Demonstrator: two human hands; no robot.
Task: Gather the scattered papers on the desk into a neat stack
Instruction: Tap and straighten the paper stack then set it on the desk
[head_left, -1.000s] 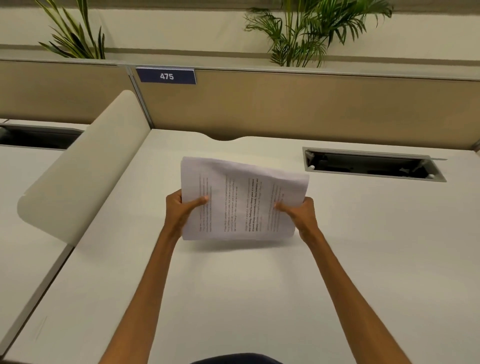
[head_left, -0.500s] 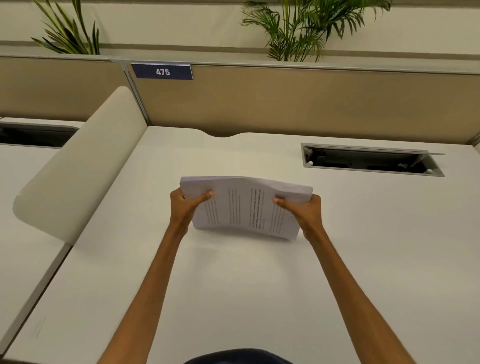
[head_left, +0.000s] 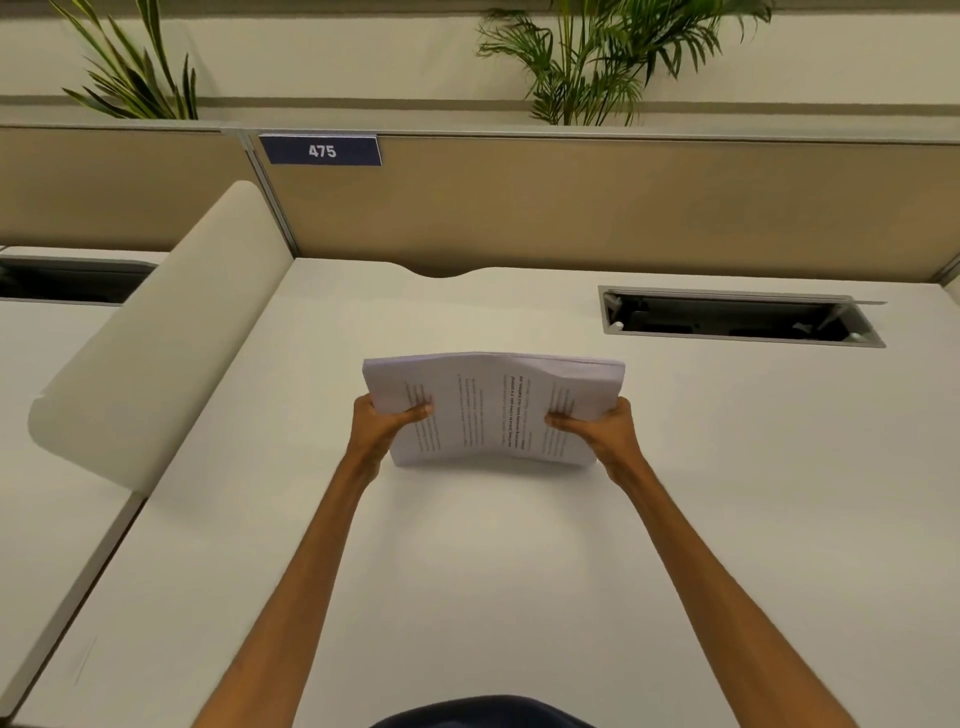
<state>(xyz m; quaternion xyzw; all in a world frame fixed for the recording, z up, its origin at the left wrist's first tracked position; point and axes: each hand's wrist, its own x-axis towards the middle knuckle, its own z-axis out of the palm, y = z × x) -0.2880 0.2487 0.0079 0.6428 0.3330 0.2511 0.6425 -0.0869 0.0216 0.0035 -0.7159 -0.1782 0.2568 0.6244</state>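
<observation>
A stack of white printed papers (head_left: 491, 410) is held at the middle of the white desk (head_left: 519, 571), tilted toward me with its lower edge on or just above the desk top. My left hand (head_left: 382, 426) grips the stack's left side, thumb on the top sheet. My right hand (head_left: 597, 428) grips the right side the same way. The top sheet bulges slightly in the middle. The sheets' upper edges look lined up.
An open cable tray (head_left: 737, 317) is cut into the desk at the back right. A curved cream side divider (head_left: 156, 332) stands along the left edge. A beige partition (head_left: 571, 202) with a "475" label (head_left: 321, 150) closes the back, plants behind it.
The stack has tipped from nearly upright and facing me to a flatter tilt and has come lower toward the desk. Both hands kept their grip on its sides.
</observation>
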